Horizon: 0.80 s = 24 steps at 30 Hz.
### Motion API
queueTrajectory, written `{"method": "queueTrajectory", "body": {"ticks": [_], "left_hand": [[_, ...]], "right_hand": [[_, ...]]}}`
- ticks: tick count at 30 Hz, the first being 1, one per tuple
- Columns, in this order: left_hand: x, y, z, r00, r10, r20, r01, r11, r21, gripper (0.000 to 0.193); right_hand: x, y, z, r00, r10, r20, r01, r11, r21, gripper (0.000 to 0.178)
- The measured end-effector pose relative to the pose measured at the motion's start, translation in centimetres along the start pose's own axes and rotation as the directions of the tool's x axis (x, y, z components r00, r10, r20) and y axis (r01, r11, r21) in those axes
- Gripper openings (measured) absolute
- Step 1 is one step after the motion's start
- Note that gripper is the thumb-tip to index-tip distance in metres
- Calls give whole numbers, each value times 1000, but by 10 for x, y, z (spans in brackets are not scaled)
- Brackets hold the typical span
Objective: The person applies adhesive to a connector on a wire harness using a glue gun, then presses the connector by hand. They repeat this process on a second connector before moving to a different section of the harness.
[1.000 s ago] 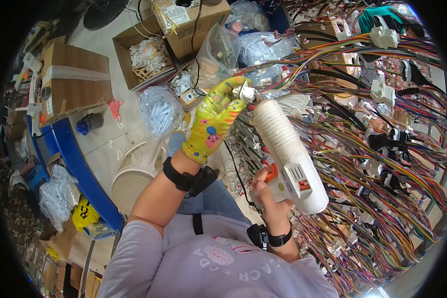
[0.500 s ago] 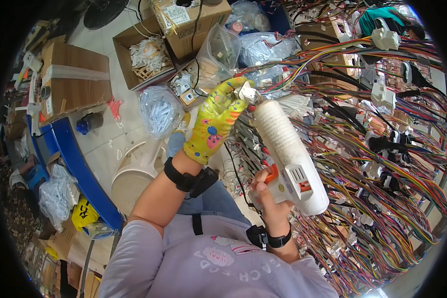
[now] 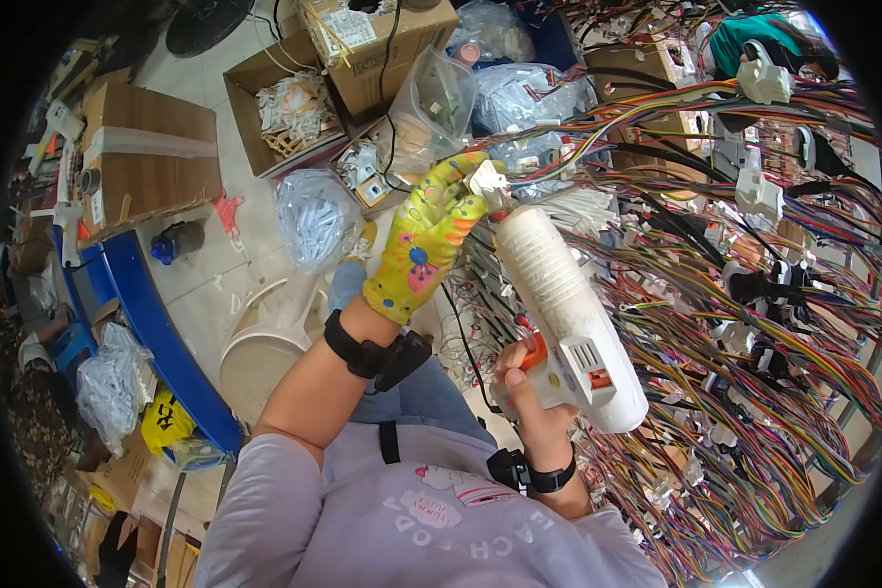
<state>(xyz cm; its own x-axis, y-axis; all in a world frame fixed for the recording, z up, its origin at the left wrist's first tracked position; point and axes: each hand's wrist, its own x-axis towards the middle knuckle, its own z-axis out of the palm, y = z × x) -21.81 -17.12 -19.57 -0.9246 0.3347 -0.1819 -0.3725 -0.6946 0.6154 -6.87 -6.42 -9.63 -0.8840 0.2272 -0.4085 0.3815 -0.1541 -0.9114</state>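
My left hand [image 3: 429, 235], in a yellow patterned glove, pinches a white plastic connector [image 3: 487, 182] with coloured wires running off to the right. My bare right hand [image 3: 539, 397] is closed round the handle of a large white glue gun [image 3: 559, 294] with a ribbed barrel, its fingers at the orange trigger [image 3: 533, 353]. The gun's front end points up at the connector and sits just below it. The tip is largely hidden there, so I cannot tell whether the two touch.
Dense bundles of coloured wires [image 3: 715, 323] with white connectors hang all along the right. On the left are a brown carton [image 3: 152, 162] and a blue curved edge [image 3: 171, 343]. An open box of white parts [image 3: 240, 93], a bag [image 3: 316, 220] and a pale bucket [image 3: 255, 367] stand ahead.
The glue gun has shifted slightly, its front end a little left and lower. The connector is tilted a bit differently in my left hand, which has stayed almost in place.
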Motion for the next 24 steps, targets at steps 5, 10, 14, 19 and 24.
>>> {"method": "queueTrajectory", "body": {"ticks": [5,10,14,19,24], "left_hand": [[0,-1,-1,1000,3,1,-3,1000,20,41],[-2,1,1,1000,-2,-3,2,1000,12,40],[0,5,5,1000,-6,-11,7,998,61,36],[0,-1,3,997,79,9,-79,996,28,34],[0,-5,0,995,102,20,-103,994,22,34]], "right_hand": [[0,2,-3,999,37,17,-36,998,-59,7],[0,6,-3,1000,-2,-22,1,999,-45,19],[-1,6,-4,999,16,-32,-19,996,-89,32],[-1,4,-2,998,-2,-70,-5,995,-100,22],[-2,6,-2,996,7,-92,-18,993,-119,15]]}}
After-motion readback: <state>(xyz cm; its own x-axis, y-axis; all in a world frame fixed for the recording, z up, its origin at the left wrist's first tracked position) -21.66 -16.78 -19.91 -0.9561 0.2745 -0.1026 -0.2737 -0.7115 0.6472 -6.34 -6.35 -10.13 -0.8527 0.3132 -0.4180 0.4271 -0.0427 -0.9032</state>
